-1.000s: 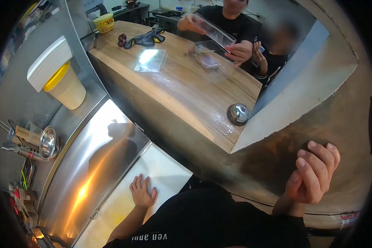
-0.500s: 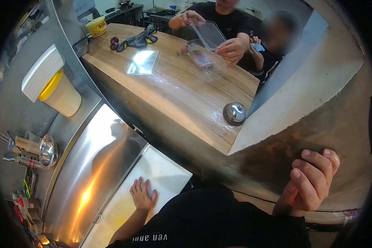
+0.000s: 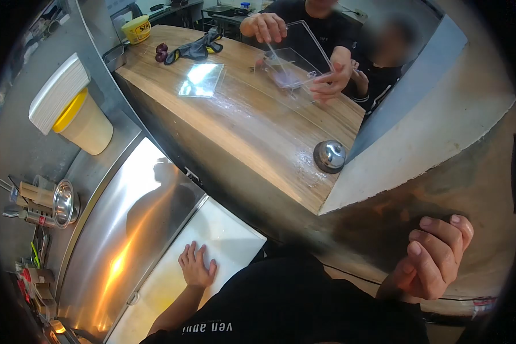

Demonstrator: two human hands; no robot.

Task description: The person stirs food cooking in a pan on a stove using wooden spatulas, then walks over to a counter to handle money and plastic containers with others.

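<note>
My left hand (image 3: pixel 196 267) rests palm down on a white cutting board (image 3: pixel 230 230), fingers a little spread and holding nothing. At the lower right my right hand (image 3: pixel 433 258) is raised beside the counter's brown side wall, its fingers curled loosely inward; no object shows in it. Across the wooden counter (image 3: pixel 241 129), a person in black (image 3: pixel 332 34) tilts a clear plastic case (image 3: pixel 307 28) with both hands above another clear piece. A flat shiny clear sheet (image 3: pixel 201 79) lies left of it. The silver call bell (image 3: pixel 329 156) stands near the counter's right corner.
Dark gloves (image 3: pixel 195 48), red onions (image 3: pixel 161 53) and a yellow tub (image 3: pixel 136 30) stand at the counter's far left. White lids top a cream bucket (image 3: pixel 92 123). A metal bowl (image 3: pixel 66 203) stands beside utensils. A second person (image 3: pixel 384 63) is behind the counter.
The person across the counter has turned the clear case more upright and opened it wider. My right hand has sunk slightly in view; my left hand stays on the board.
</note>
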